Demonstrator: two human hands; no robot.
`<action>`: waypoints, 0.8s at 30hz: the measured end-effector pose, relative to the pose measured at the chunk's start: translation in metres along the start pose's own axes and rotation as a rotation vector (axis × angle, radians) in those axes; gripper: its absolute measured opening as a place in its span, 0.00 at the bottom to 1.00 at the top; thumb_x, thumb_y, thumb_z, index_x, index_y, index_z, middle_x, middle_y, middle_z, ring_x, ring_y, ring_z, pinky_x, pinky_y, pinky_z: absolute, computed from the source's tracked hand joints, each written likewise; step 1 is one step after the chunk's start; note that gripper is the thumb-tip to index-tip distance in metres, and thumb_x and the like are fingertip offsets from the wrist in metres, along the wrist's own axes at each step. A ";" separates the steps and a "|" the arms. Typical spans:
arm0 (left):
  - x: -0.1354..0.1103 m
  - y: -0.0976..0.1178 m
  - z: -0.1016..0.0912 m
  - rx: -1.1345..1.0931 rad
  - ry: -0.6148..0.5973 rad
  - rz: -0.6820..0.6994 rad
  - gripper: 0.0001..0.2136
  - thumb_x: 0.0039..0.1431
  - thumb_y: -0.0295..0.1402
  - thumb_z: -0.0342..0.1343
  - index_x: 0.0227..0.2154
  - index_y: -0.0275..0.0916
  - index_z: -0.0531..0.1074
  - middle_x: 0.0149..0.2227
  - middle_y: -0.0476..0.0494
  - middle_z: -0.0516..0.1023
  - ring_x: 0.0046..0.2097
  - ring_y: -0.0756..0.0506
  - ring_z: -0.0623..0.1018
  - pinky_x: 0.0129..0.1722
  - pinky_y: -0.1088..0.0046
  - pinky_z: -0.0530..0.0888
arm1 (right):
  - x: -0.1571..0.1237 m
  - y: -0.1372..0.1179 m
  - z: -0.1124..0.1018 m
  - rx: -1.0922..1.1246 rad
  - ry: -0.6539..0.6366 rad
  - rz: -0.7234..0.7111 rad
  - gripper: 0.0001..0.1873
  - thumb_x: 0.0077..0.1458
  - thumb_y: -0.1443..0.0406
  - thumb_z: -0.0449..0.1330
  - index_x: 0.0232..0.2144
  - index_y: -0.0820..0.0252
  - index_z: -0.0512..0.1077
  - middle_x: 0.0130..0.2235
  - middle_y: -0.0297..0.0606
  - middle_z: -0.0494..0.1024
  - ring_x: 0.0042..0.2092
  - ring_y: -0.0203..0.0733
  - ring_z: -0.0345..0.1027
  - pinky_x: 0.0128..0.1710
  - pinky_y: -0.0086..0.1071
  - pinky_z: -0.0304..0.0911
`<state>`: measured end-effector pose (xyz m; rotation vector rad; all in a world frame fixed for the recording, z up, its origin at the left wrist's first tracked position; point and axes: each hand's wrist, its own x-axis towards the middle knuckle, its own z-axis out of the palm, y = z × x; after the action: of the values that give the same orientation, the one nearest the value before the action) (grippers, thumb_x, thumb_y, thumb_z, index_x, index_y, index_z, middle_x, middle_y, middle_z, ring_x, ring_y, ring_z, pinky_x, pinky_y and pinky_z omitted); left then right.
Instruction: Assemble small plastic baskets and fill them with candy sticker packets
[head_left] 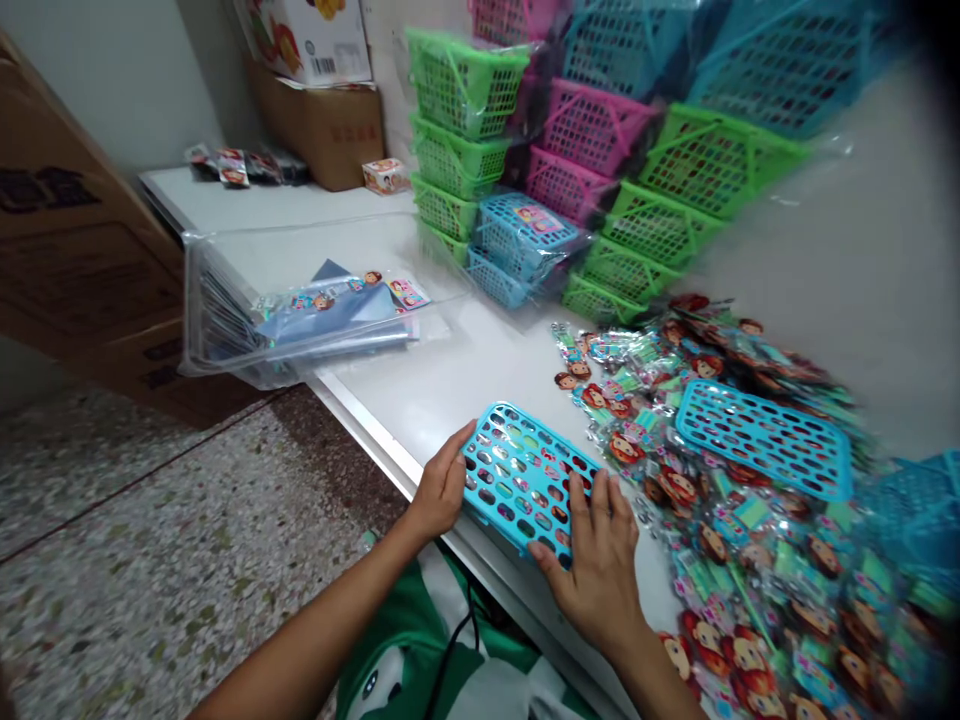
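Observation:
A blue plastic basket with a perforated lid [517, 475] sits at the table's front edge, with colourful contents showing through the oval holes. My left hand [442, 480] grips its left end, the fingers partly hidden behind the side. On the lid's right part lies my right hand [600, 550], fingers stretched out and slightly apart, thumb at the near edge. To the right, a loose blue perforated lid [763, 438] rests on a heap of small clear-wrapped packets [679, 485] printed with cartoon heads.
Wrapped stacks of green baskets [465, 95], pink baskets [592, 125] and blue baskets stand along the wall. A clear plastic tub [202, 350] with cards overhangs the table edge at left. Cardboard boxes [319, 130] stand behind. More blue baskets [915, 515] are at far right.

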<state>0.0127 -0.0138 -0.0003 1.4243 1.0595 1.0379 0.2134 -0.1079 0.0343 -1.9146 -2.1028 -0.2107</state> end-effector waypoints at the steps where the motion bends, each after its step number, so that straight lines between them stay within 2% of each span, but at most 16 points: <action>1: 0.001 0.000 -0.002 0.026 -0.012 0.001 0.22 0.65 0.38 0.38 0.60 0.39 0.56 0.39 0.43 0.72 0.29 0.51 0.71 0.32 0.72 0.71 | -0.001 0.002 0.001 0.009 0.002 -0.028 0.46 0.55 0.46 0.50 0.64 0.67 0.41 0.65 0.59 0.41 0.65 0.66 0.33 0.58 0.61 0.43; 4: 0.007 0.005 -0.010 0.155 -0.071 0.024 0.21 0.65 0.35 0.37 0.59 0.37 0.55 0.36 0.44 0.71 0.29 0.50 0.71 0.32 0.71 0.71 | -0.001 0.008 0.000 0.016 -0.013 -0.086 0.50 0.52 0.45 0.54 0.65 0.66 0.39 0.65 0.59 0.41 0.65 0.66 0.34 0.58 0.61 0.43; 8: 0.024 0.029 -0.014 0.596 -0.182 0.086 0.17 0.58 0.28 0.42 0.51 0.36 0.59 0.41 0.40 0.72 0.38 0.45 0.74 0.40 0.67 0.71 | 0.001 0.009 -0.003 -0.005 -0.046 -0.078 0.48 0.52 0.47 0.54 0.64 0.67 0.41 0.65 0.58 0.42 0.65 0.66 0.33 0.58 0.61 0.44; 11: 0.036 0.044 -0.007 0.778 -0.188 0.067 0.11 0.60 0.33 0.43 0.43 0.37 0.62 0.34 0.39 0.74 0.37 0.39 0.75 0.39 0.61 0.70 | 0.001 0.006 -0.004 -0.012 -0.047 -0.070 0.47 0.52 0.47 0.54 0.64 0.66 0.42 0.65 0.58 0.42 0.65 0.65 0.32 0.58 0.61 0.44; 13: 0.042 0.048 -0.001 0.824 -0.150 0.052 0.15 0.62 0.40 0.41 0.43 0.36 0.63 0.33 0.36 0.74 0.38 0.36 0.76 0.41 0.55 0.69 | 0.001 0.005 -0.005 -0.008 -0.052 -0.063 0.47 0.52 0.46 0.54 0.64 0.67 0.43 0.65 0.59 0.43 0.65 0.64 0.32 0.58 0.62 0.43; 14: 0.045 0.048 0.002 0.847 -0.126 0.086 0.17 0.62 0.42 0.40 0.46 0.35 0.63 0.36 0.34 0.75 0.42 0.34 0.75 0.45 0.52 0.67 | 0.001 0.005 -0.005 -0.003 -0.057 -0.057 0.47 0.52 0.46 0.53 0.64 0.67 0.44 0.65 0.60 0.43 0.65 0.64 0.32 0.58 0.62 0.43; 16: 0.050 0.046 0.004 0.883 -0.137 0.253 0.20 0.64 0.40 0.39 0.54 0.35 0.60 0.49 0.29 0.71 0.55 0.34 0.68 0.55 0.48 0.58 | 0.000 0.005 -0.004 0.013 -0.068 -0.047 0.47 0.52 0.45 0.53 0.64 0.67 0.45 0.65 0.60 0.42 0.66 0.64 0.31 0.58 0.62 0.43; 18: 0.055 0.044 0.003 0.902 -0.289 0.472 0.22 0.65 0.36 0.37 0.60 0.38 0.53 0.61 0.33 0.59 0.64 0.38 0.55 0.61 0.51 0.49 | 0.000 0.005 -0.004 0.035 -0.071 -0.037 0.48 0.51 0.44 0.53 0.64 0.67 0.44 0.65 0.59 0.41 0.66 0.64 0.30 0.58 0.62 0.42; 20: 0.061 0.043 -0.001 0.919 -0.500 0.598 0.24 0.65 0.38 0.37 0.63 0.40 0.48 0.66 0.36 0.48 0.66 0.39 0.47 0.62 0.52 0.46 | 0.000 0.007 -0.004 0.060 -0.066 -0.029 0.49 0.51 0.43 0.53 0.64 0.67 0.44 0.66 0.59 0.39 0.66 0.65 0.29 0.58 0.63 0.41; 22: 0.066 0.045 -0.004 0.939 -0.611 0.610 0.30 0.62 0.46 0.43 0.64 0.42 0.46 0.67 0.37 0.43 0.67 0.36 0.45 0.62 0.50 0.46 | -0.001 0.008 -0.004 0.095 -0.063 -0.021 0.49 0.51 0.43 0.52 0.64 0.67 0.44 0.66 0.58 0.38 0.66 0.65 0.28 0.59 0.63 0.39; 24: 0.068 0.047 -0.005 0.956 -0.611 0.583 0.35 0.58 0.52 0.46 0.64 0.44 0.46 0.67 0.37 0.43 0.66 0.34 0.45 0.61 0.47 0.48 | -0.002 0.010 -0.002 0.168 -0.062 -0.004 0.44 0.56 0.45 0.50 0.64 0.65 0.44 0.67 0.55 0.37 0.66 0.62 0.27 0.60 0.62 0.38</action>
<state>0.0279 0.0492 0.0503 2.7175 0.6821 0.3478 0.2232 -0.1095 0.0345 -1.8416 -2.0910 0.0248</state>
